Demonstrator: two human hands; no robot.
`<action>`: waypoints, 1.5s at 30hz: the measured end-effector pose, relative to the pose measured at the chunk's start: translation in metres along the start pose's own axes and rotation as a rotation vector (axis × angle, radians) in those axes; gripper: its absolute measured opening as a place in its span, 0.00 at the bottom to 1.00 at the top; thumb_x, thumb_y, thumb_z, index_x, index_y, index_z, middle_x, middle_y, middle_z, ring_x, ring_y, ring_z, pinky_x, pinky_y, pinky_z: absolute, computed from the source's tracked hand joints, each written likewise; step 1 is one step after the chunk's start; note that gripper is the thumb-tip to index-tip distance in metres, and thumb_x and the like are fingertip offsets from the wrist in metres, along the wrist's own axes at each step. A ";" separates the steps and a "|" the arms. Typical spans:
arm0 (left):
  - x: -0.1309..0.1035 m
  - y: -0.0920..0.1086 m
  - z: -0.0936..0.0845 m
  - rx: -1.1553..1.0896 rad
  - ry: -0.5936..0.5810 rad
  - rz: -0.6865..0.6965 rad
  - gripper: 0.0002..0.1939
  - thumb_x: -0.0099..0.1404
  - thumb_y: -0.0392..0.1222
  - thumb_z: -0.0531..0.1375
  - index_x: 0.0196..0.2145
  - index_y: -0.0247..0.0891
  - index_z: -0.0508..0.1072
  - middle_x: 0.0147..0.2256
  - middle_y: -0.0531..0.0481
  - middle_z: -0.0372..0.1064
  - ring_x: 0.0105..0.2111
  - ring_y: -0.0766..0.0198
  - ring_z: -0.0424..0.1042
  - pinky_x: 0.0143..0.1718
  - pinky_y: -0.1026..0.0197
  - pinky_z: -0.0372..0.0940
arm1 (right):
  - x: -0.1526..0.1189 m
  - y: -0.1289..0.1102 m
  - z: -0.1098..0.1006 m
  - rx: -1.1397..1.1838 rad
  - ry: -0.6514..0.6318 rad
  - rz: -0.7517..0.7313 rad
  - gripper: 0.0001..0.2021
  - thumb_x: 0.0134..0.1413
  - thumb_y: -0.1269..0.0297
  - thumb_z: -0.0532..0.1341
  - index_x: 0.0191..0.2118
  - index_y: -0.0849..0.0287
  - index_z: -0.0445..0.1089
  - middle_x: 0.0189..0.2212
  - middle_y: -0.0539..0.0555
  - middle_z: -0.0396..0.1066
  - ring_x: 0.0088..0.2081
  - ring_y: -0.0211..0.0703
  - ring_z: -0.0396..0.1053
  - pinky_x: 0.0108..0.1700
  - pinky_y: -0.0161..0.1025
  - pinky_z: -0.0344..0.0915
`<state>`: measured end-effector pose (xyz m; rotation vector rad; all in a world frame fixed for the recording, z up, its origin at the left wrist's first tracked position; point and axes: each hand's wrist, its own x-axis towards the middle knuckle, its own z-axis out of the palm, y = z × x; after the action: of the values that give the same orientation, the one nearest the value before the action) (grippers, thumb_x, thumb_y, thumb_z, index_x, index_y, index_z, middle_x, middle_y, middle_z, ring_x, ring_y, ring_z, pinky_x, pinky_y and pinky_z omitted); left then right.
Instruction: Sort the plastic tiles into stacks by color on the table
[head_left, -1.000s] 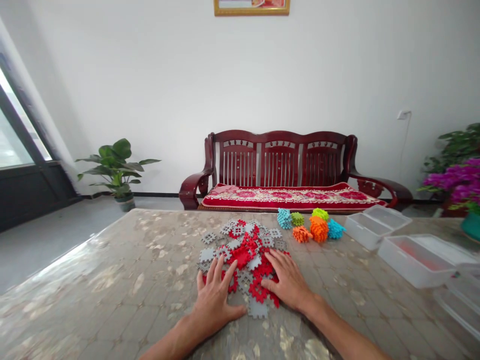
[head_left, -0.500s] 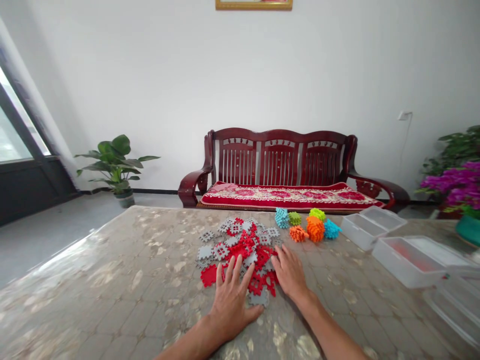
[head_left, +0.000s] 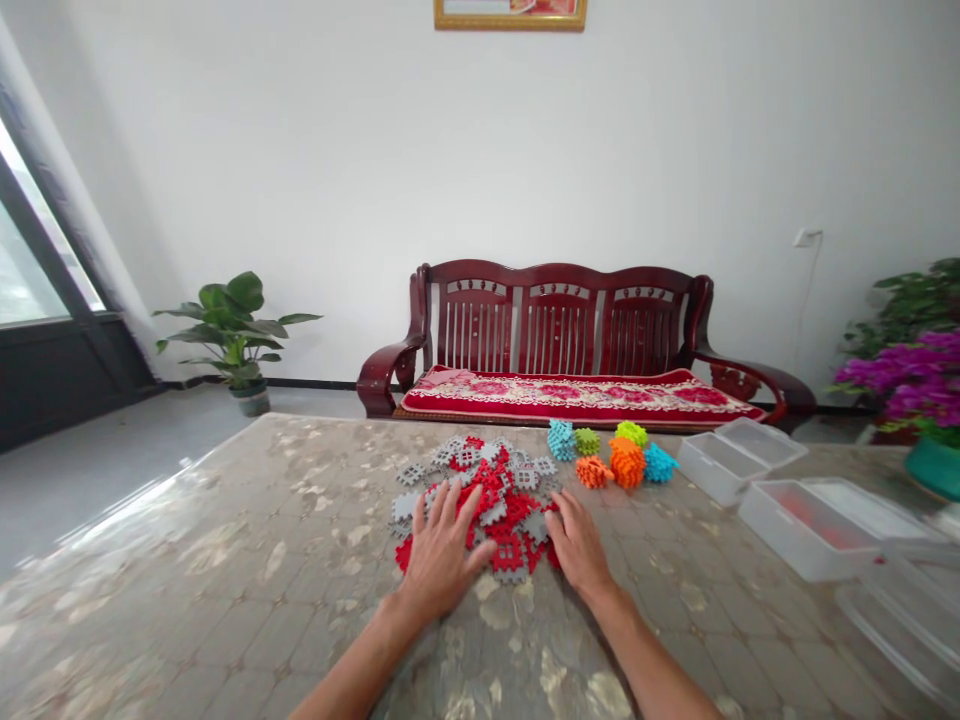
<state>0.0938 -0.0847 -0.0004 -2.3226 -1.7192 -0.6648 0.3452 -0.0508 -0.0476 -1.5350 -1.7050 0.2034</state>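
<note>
A loose heap of red and grey interlocking building tiles point(head_left: 504, 510), with notched edges, lies in the middle of the table; several tiles have window-like openings. My left hand point(head_left: 444, 548) rests over the heap's near left side, palm down, its fingers spread on the tiles. At the right edge of the heap is my right hand point(head_left: 577, 545), fingers stretched forward and touching or close beside the tiles. Neither hand grips a piece. The tiles under my left palm are partly hidden.
Behind the heap to the right stand clusters of blue, green and orange pieces point(head_left: 627, 462). Clear plastic boxes point(head_left: 810, 530) with lids are at the table's right, one holding something red. A patterned cloth covers the table point(head_left: 247, 560). A wooden bench point(head_left: 559, 320) stands beyond.
My left hand has moved left and slightly forward over the heap. The near tiles have been pushed forward, closer to the rest. My right hand stays at the heap's right edge.
</note>
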 end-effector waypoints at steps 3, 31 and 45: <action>0.016 -0.034 -0.012 0.029 -0.011 -0.284 0.28 0.72 0.53 0.47 0.66 0.46 0.60 0.67 0.42 0.57 0.68 0.48 0.51 0.67 0.35 0.42 | 0.001 0.000 0.000 0.053 -0.017 0.000 0.23 0.62 0.54 0.51 0.57 0.60 0.69 0.58 0.63 0.68 0.61 0.54 0.63 0.64 0.55 0.58; 0.020 -0.111 0.001 -0.108 -0.137 -0.410 0.21 0.71 0.44 0.47 0.52 0.44 0.75 0.60 0.45 0.68 0.62 0.56 0.64 0.63 0.48 0.55 | 0.007 -0.006 -0.009 0.315 -0.039 0.102 0.23 0.61 0.48 0.50 0.48 0.57 0.75 0.51 0.60 0.74 0.55 0.51 0.69 0.62 0.52 0.61; 0.020 -0.116 0.004 -0.106 -0.141 -0.399 0.19 0.69 0.44 0.47 0.47 0.46 0.76 0.58 0.48 0.70 0.60 0.57 0.67 0.62 0.48 0.56 | 0.002 -0.015 -0.022 0.362 -0.115 0.130 0.22 0.63 0.48 0.51 0.49 0.54 0.75 0.50 0.57 0.76 0.54 0.51 0.71 0.60 0.51 0.64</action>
<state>-0.0097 -0.0286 -0.0091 -2.1522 -2.2967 -0.6810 0.3486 -0.0607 -0.0231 -1.3817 -1.5533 0.6426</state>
